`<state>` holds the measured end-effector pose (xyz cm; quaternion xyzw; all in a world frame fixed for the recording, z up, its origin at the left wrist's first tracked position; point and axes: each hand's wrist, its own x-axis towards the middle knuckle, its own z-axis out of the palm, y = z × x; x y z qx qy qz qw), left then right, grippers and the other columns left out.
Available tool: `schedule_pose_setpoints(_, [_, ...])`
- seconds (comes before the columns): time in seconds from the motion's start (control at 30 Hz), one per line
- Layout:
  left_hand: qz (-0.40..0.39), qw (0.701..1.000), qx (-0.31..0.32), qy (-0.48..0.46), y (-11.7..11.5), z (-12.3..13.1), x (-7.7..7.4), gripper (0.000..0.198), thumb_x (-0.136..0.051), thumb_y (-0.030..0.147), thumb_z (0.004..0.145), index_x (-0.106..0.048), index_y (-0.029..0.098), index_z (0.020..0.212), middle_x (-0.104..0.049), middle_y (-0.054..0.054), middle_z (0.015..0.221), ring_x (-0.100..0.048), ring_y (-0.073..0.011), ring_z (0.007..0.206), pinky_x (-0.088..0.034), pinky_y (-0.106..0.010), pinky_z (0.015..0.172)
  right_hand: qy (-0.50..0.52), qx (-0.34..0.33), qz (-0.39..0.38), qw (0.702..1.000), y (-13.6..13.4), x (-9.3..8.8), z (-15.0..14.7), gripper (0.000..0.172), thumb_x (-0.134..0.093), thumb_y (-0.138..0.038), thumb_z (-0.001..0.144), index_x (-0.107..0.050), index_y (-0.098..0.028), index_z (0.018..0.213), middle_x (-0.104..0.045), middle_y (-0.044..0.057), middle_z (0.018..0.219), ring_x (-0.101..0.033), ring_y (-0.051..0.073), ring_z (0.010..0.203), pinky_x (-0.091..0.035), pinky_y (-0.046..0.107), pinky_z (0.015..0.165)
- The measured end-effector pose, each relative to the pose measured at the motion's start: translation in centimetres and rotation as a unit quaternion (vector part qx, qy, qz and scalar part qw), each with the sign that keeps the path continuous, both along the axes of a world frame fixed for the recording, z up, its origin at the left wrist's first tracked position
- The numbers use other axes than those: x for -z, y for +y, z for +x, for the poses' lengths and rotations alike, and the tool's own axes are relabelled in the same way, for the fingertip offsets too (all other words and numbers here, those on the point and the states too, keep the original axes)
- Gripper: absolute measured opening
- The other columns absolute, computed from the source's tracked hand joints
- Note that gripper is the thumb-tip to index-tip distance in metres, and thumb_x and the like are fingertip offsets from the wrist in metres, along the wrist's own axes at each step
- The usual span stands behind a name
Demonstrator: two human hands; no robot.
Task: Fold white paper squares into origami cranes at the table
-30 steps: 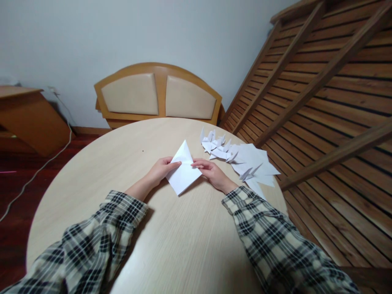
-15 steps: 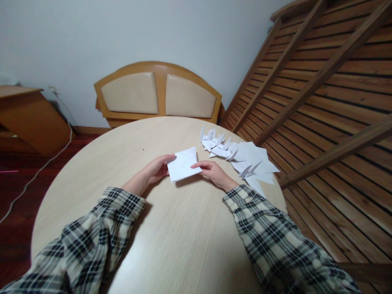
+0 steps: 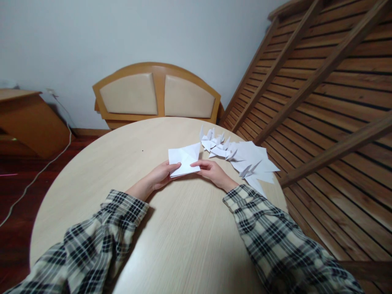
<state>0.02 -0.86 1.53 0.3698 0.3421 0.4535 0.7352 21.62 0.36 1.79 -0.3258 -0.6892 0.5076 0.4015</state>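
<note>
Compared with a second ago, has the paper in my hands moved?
Yes. The paper has turned, its near tip drawn away toward the chair, one corner now close to the folded paper pile.

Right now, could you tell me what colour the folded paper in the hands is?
Plain white; the folded paper shows best in the head view.

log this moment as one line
left hand: holds white paper | right hand: pinches it | paper: creased, over round table | beside: folded cranes, loose sheets

left hand (image 3: 159, 176): fingers pinched | right hand (image 3: 212, 170): fingers pinched | forearms converging
</note>
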Motion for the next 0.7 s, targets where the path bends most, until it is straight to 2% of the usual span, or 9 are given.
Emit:
schedule_pose_setpoints(0.13, [-0.017,1.000,-0.012,-0.008,0.14,-0.20,0.08,0.022,-0.068,0.011,0.077,-0.069,0.012,0.098,-0.071,-0.013,0.100,-0.067,-0.0192,0.084,-0.054,-0.030,0.081,-0.031,-0.004,0.000,1.000,-0.07,0.08,0.06,0.023,-0.072,-0.033,0.073,-0.073,-0.022,0.093,-0.068,0.004,0.092,-0.059,0.015,0.078,-0.048,0.031,0.070])
schedule_pose_setpoints(0.23, [-0.018,1.000,-0.010,0.000,0.13,-0.13,-0.03,0.023,-0.069,0.011,0.075,-0.069,0.010,0.098,-0.071,-0.014,0.096,-0.067,-0.0196,0.082,-0.054,-0.030,0.078,-0.036,0.014,0.007,0.999,-0.08,0.01,-0.07,0.019,-0.070,-0.036,0.075,-0.074,-0.022,0.087,-0.069,0.005,0.088,-0.058,0.016,0.078,-0.047,0.031,0.069])
schedule_pose_setpoints(0.37, [-0.012,1.000,0.023,0.011,-0.09,0.15,-0.31,0.023,-0.070,0.013,0.075,-0.069,0.009,0.097,-0.071,-0.015,0.098,-0.067,-0.0201,0.083,-0.053,-0.031,0.082,-0.013,0.047,-0.004,0.999,0.20,0.10,-0.36,0.018,-0.070,-0.037,0.075,-0.073,-0.020,0.078,-0.068,0.004,0.081,-0.057,0.015,0.076,-0.045,0.031,0.073])
schedule_pose_setpoints(0.53, [0.020,0.998,0.060,0.004,-0.45,0.13,-0.34,0.029,-0.070,0.014,0.075,-0.069,0.010,0.104,-0.068,-0.017,0.110,-0.067,-0.0228,0.090,-0.051,-0.036,0.089,0.034,0.056,-0.042,0.997,0.59,0.63,-0.61,0.024,-0.069,-0.042,0.075,-0.067,-0.018,0.076,-0.062,0.000,0.073,-0.053,0.012,0.068,-0.042,0.028,0.068])
schedule_pose_setpoints(0.7, [0.051,0.992,0.112,0.023,-0.71,-0.02,-0.17,0.031,-0.071,0.013,0.075,-0.067,0.010,0.106,-0.069,-0.017,0.101,-0.068,-0.0242,0.085,-0.052,-0.037,0.083,0.054,0.084,-0.041,0.994,0.54,0.67,-0.90,0.027,-0.070,-0.044,0.075,-0.062,-0.019,0.072,-0.057,-0.001,0.070,-0.051,0.011,0.066,-0.043,0.028,0.066])
